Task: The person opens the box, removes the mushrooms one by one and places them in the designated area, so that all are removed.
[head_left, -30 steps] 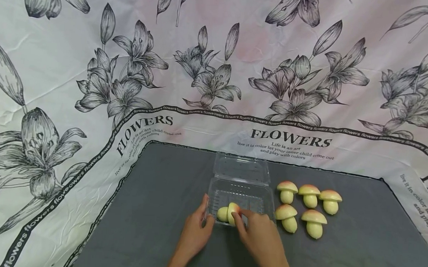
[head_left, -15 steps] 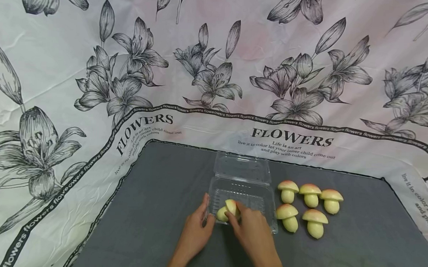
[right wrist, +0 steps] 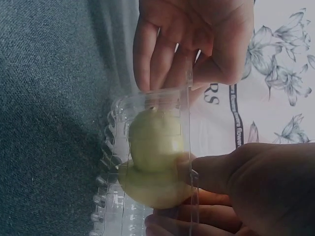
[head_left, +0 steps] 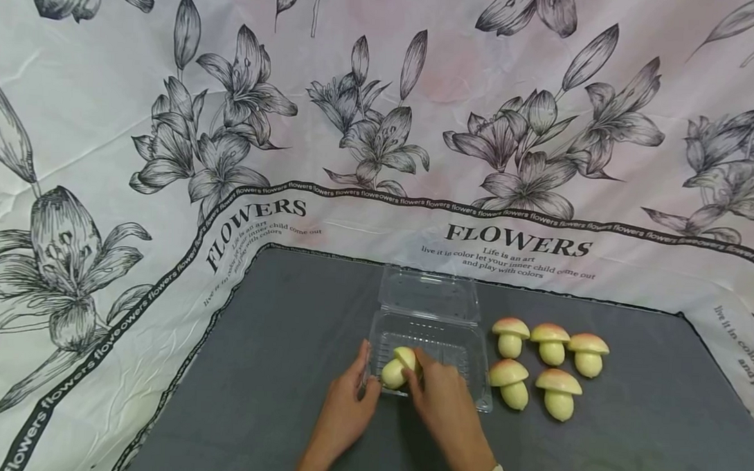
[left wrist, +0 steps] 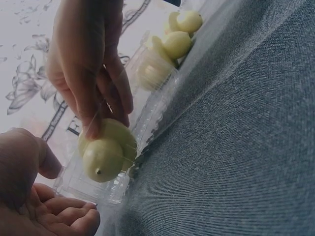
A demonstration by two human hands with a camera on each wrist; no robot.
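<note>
A toy mushroom [head_left: 394,372], with a pale yellow stem and cap, lies inside a clear plastic clamshell container [head_left: 480,364] at its front left. My right hand [head_left: 444,401] pinches the mushroom by its cap, thumb on the near side; in the right wrist view the fingers curl under the cap [right wrist: 157,189]. My left hand [head_left: 349,401] holds the container's left wall between thumb and fingers. From the left wrist view, the stem end [left wrist: 103,160] faces the left palm, with a small gap between. The right hand covers part of the cap.
Several more toy mushrooms with reddish cap tops [head_left: 558,394] lie in two rows to the right of the container. The container's lid [head_left: 429,296] is folded back behind it. Flower-printed cloth [head_left: 365,221] borders the dark grey table surface [head_left: 273,343].
My right hand has turned the mushroom and shifted it slightly left, so its stem now slants toward the front left corner. My left hand stays at the container's left wall.
</note>
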